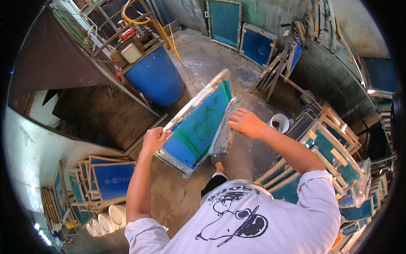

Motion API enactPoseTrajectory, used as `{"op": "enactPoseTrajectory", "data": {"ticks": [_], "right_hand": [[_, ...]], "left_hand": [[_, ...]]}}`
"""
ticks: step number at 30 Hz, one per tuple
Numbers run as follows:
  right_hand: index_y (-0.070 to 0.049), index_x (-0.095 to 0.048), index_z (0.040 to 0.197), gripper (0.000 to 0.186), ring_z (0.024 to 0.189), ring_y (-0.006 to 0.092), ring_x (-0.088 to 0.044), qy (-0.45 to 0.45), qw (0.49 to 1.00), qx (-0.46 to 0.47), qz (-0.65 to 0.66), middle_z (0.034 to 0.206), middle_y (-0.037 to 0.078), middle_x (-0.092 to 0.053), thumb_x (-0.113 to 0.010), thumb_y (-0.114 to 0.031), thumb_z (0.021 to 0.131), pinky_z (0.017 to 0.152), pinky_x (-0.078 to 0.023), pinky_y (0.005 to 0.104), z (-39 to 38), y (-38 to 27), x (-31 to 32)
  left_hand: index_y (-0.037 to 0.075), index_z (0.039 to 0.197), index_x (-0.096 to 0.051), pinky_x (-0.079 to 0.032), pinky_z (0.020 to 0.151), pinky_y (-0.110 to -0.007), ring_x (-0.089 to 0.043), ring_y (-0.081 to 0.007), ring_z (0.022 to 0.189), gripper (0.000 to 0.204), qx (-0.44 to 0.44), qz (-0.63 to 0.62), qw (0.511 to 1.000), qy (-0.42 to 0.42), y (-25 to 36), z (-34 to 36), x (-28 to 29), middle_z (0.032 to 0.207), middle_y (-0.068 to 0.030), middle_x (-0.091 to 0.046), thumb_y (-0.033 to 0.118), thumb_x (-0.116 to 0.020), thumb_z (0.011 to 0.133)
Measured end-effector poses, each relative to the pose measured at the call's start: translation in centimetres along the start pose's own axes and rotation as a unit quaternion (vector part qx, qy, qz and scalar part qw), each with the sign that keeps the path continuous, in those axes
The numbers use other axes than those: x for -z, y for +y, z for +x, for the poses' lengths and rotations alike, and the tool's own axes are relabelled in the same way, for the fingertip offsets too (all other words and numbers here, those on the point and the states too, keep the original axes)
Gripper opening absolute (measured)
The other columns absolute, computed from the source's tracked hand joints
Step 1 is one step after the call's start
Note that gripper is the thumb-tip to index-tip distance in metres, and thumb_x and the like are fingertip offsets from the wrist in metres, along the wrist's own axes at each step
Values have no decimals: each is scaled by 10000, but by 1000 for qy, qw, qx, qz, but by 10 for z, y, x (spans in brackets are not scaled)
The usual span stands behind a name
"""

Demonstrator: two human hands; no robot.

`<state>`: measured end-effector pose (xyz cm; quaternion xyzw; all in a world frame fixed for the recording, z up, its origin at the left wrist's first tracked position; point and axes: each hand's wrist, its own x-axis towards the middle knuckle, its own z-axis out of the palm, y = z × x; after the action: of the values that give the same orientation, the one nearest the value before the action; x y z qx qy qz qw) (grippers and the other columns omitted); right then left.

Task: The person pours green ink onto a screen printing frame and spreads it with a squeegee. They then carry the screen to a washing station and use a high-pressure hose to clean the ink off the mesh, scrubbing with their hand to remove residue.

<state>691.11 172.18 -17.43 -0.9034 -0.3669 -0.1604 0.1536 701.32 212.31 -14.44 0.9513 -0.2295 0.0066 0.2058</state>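
My left hand is closed on the left edge of a framed screen, which has blue mesh, green bands and a green design, and a worn, pale frame. My right hand grips a second, narrower-looking weathered frame, seen almost edge-on and tilted over the right part of the blue screen. Both are held up in front of my body, above the concrete floor. My foot shows below them.
A blue drum carrying equipment stands upper left. Screens lean on the back wall and are stacked at lower left and right. A white bucket sits right of my hands; several white pails lie lower left.
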Motion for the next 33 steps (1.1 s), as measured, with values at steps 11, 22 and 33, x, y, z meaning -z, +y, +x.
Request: {"op": "enactPoseTrajectory", "data": {"ticks": [11, 22, 33], "right_hand": [[-15, -632, 1036, 268, 915, 295, -635, 329, 874, -354, -58, 975, 131, -638, -761, -15, 800, 812, -501, 349, 45, 261, 72], [5, -639, 1014, 259, 800, 158, -617, 327, 704, -621, 107, 878, 91, -680, -743, -192, 882, 749, -486, 307, 49, 566, -25], [22, -609, 1194, 421, 987, 381, -659, 132, 744, -654, 37, 1087, 220, -691, -690, -268, 900, 852, -500, 432, 97, 843, -68]], "left_hand": [[-4, 759, -625, -393, 544, -399, -495, -258, 562, 424, 137, -100, 982, 77, -69, 306, -80, 598, -139, -541, 384, -653, 926], [10, 800, -686, -424, 554, -335, -518, -135, 559, 419, 251, -181, 939, 147, -41, 592, -200, 582, -51, -573, 404, -650, 940], [-10, 803, -682, -431, 575, -375, -520, -161, 574, 486, 385, -252, 868, 188, -110, 832, -288, 594, -88, -578, 453, -624, 939]]}}
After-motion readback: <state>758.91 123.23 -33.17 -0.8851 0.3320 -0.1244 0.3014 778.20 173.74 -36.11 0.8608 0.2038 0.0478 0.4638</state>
